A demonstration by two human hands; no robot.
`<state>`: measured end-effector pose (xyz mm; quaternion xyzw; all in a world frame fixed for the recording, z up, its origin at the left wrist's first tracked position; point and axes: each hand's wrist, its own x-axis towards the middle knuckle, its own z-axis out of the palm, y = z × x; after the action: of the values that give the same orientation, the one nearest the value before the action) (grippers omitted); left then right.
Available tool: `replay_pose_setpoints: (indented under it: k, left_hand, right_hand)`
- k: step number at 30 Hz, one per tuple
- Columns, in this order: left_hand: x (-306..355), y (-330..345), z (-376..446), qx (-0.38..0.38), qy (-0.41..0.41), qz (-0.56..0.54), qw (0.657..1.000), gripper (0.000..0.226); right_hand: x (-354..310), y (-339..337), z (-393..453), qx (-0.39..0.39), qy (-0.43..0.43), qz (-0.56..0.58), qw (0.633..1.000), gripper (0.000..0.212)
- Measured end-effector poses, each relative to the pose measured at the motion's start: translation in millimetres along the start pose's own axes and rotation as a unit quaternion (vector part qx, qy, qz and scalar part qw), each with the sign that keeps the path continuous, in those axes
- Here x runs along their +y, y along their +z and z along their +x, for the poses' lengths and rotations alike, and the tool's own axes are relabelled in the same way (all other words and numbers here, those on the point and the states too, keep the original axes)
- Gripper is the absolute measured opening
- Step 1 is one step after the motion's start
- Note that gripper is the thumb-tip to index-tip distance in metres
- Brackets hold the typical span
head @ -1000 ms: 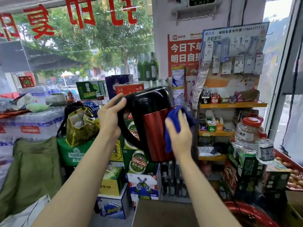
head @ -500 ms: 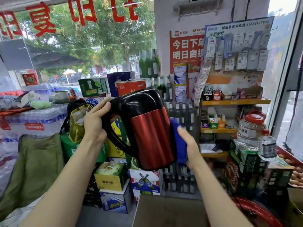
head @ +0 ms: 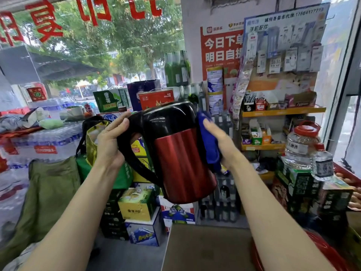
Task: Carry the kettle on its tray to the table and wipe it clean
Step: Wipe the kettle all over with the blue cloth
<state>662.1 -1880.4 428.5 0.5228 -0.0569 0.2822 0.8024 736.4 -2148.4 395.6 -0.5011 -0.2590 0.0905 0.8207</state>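
Note:
A red kettle (head: pixel 181 163) with a black top and black handle hangs in the air in front of me, tilted a little to the left. My left hand (head: pixel 111 141) grips its handle near the top. My right hand (head: pixel 222 143) presses a blue cloth (head: pixel 209 143) flat against the kettle's right side, fingers reaching up toward the black rim. A red tray (head: pixel 322 249) shows partly at the bottom right, behind my right forearm.
A brown table (head: pixel 205 249) lies below the kettle. Stacked drink cartons (head: pixel 136 204) fill the floor ahead. A shelf of small goods (head: pixel 283 111) stands at right, with a large clear jar (head: pixel 300 145) and a bottle (head: pixel 322 161) on boxes beside it.
The kettle has turned so more red body faces me. My right hand with the cloth slid from the kettle's front round to its right side, then up toward the rim.

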Motion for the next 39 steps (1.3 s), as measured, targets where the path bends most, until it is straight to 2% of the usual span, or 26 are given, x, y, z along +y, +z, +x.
replay_pose_setpoints:
  k: [2, 4, 6, 7, 8, 9, 10, 12, 13, 14, 15, 18, 20, 23, 24, 26, 27, 29, 31, 33, 35, 37, 39]
  left_hand:
    - [5.5, -2.8, 2.4, 0.017, -0.003, -0.008, 1.000, 0.027]
    - [6.9, -4.8, 2.8, 0.025, -0.008, 0.017, 1.000, 0.036]
    - [5.2, -4.9, -1.9, 0.034, -0.010, 0.046, 0.998, 0.043]
    - [2.7, -2.3, -4.6, 0.035, -0.011, 0.057, 0.998, 0.041]
    - [-0.9, 3.3, -7.6, 0.032, -0.013, 0.072, 0.997, 0.036]
    - [-4.6, 11.2, -10.9, 0.028, -0.013, 0.088, 0.996, 0.030]
    - [-7.8, 19.4, -13.9, 0.023, -0.007, 0.099, 0.995, 0.027]
    - [-12.3, 33.9, -18.3, 0.026, 0.002, 0.092, 0.995, 0.026]
    - [-11.5, 39.1, -19.3, 0.034, 0.003, 0.080, 0.996, 0.027]
    - [-8.8, 42.3, -19.7, 0.041, 0.004, 0.069, 0.997, 0.028]
    - [-4.9, 43.6, -19.0, 0.044, 0.010, 0.064, 0.997, 0.030]
    - [11.4, 40.0, -17.2, 0.025, 0.044, 0.079, 0.996, 0.032]
    - [15.7, 33.3, -15.8, -0.001, 0.054, 0.073, 0.996, 0.035]
    - [15.8, 20.6, -13.8, -0.022, 0.048, 0.038, 0.998, 0.035]
    - [15.5, 15.4, -11.7, -0.025, 0.047, 0.023, 0.998, 0.032]
    - [16.3, 5.2, -7.7, -0.029, 0.047, -0.005, 0.998, 0.026]
    - [17.3, 1.0, -5.6, -0.034, 0.049, -0.013, 0.998, 0.025]
    - [18.0, -4.5, -1.3, -0.041, 0.051, -0.016, 0.998, 0.025]
    - [13.6, -6.4, -0.3, -0.040, 0.035, 0.002, 0.999, 0.024]
    - [3.4, -10.8, -1.3, -0.028, 0.011, 0.037, 0.999, 0.028]
    - [-8.1, -15.9, -3.5, -0.027, -0.020, 0.046, 0.998, 0.039]
    - [-15.6, -18.7, -4.5, -0.037, -0.038, 0.026, 0.998, 0.051]
    - [-18.9, -14.9, -2.1, -0.045, -0.039, 0.004, 0.998, 0.049]
  right_hand:
    - [32.2, -7.6, -28.1, 0.017, 0.063, 0.032, 0.997, 0.063]
    - [72.7, -4.8, -60.3, 0.073, 0.067, 0.049, 0.994, 0.074]
    - [101.0, 16.0, -90.2, 0.142, 0.005, 0.010, 0.990, 0.073]
    - [105.2, 31.9, -97.2, 0.168, -0.051, -0.073, 0.982, 0.064]
    - [100.4, 48.0, -96.7, 0.154, -0.118, -0.182, 0.964, 0.056]
    - [87.8, 60.6, -88.0, 0.133, -0.188, -0.286, 0.930, 0.051]
    - [71.5, 72.6, -74.0, 0.123, -0.234, -0.404, 0.876, 0.049]
    - [42.7, 89.6, -40.8, 0.163, -0.303, -0.618, 0.706, 0.051]
    - [35.5, 92.9, -29.2, 0.183, -0.314, -0.673, 0.645, 0.050]
    - [37.4, 93.6, -25.8, 0.183, -0.318, -0.699, 0.614, 0.049]
    - [52.1, 89.0, -31.1, 0.174, -0.321, -0.708, 0.605, 0.048]
    - [134.8, 62.1, -85.0, 0.142, -0.327, -0.675, 0.646, 0.043]
    - [152.4, 52.1, -102.6, 0.142, -0.310, -0.618, 0.708, 0.051]
    - [83.7, 56.7, -63.0, 0.162, -0.293, -0.497, 0.800, 0.056]
    - [53.8, 54.0, -47.6, 0.144, -0.279, -0.443, 0.840, 0.057]
    - [-1.6, 38.8, -20.2, 0.043, -0.217, -0.239, 0.945, 0.059]
    - [-14.8, 28.1, -12.7, 0.004, -0.171, -0.119, 0.978, 0.058]
    - [-18.3, 16.9, -7.6, -0.026, -0.063, 0.006, 0.998, 0.054]
    - [9.4, 15.0, -20.0, 0.009, -0.005, 0.035, 0.999, 0.048]
    - [45.4, 20.9, -41.4, 0.086, -0.002, 0.008, 0.996, 0.045]
    - [54.4, 26.7, -47.8, 0.118, -0.042, -0.062, 0.990, 0.051]
    - [37.0, 17.8, -26.1, 0.104, -0.067, -0.063, 0.990, 0.052]
    - [5.2, 8.5, -4.8, 0.053, -0.031, -0.003, 0.998, 0.044]
